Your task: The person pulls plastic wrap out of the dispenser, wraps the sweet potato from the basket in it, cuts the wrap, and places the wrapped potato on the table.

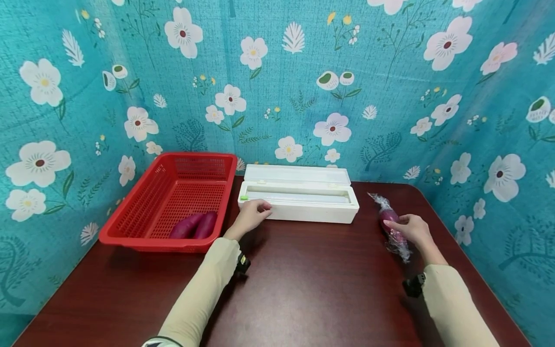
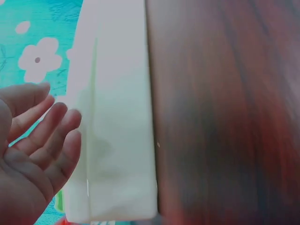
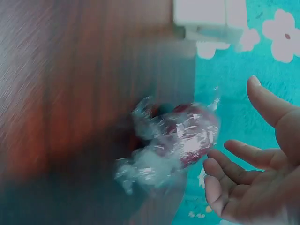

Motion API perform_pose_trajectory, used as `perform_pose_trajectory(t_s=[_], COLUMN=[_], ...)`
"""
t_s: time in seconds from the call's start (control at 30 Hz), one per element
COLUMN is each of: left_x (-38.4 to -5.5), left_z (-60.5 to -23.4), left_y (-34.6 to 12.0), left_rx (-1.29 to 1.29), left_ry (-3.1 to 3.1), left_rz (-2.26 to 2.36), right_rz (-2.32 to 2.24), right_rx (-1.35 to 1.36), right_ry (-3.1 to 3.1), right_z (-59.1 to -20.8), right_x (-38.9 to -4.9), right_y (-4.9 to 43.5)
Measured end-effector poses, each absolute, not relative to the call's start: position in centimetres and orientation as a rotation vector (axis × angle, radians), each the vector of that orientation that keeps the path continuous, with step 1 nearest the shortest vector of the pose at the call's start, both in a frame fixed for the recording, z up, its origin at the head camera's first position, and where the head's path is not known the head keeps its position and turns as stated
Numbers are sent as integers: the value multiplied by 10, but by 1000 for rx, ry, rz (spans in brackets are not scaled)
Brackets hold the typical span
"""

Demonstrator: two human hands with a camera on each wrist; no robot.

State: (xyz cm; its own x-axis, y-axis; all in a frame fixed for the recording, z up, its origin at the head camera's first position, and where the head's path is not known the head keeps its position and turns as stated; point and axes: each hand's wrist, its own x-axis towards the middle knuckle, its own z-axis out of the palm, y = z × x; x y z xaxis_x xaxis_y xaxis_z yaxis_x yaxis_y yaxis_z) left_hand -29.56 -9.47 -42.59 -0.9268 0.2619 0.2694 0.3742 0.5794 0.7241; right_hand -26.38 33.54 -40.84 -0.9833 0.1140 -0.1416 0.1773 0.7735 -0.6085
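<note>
One film-wrapped purple sweet potato (image 1: pixel 386 214) on the table's (image 1: pixel 312 284) right side
From here I see my right hand (image 1: pixel 414 228), fingers released, close against it; my left hand (image 1: pixel 252 216), fingers loosely bent, grasps nothing by the white cling-film dispenser (image 1: pixel 310 212)

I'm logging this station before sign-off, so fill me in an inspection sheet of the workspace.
Surface: dark reddish-brown table, glossy.
Job's things: white box, lid raised, pale roll inside; film-wrapped purple vegetable right of it; red basket at left, two unwrapped purple vegetables inside.
Clutter: nothing seen.
Grips: left hand at the box's front left corner, holding nothing; right hand at the wrapped vegetable, fingers not curled round it, contact uncertain.
Cables: nothing seen.
Surroundings: turquoise floral cloth behind and at both sides.
</note>
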Motion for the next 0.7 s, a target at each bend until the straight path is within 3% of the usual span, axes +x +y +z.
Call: perform_pose_trajectory(t_s=[0.37, 0.7], left_x=[-299, -307], left_z=[-427, -430], left_y=[-89, -89], left_rx=[-388, -207], left_ry=[-2524, -2439], left_rz=[-1331, -1252], right_rz=[-1018, -1199], right_rx=[182, -154], right_ry=[3017, 3174], right_z=[-406, -412], right_x=[-273, -292], right_y=[321, 287])
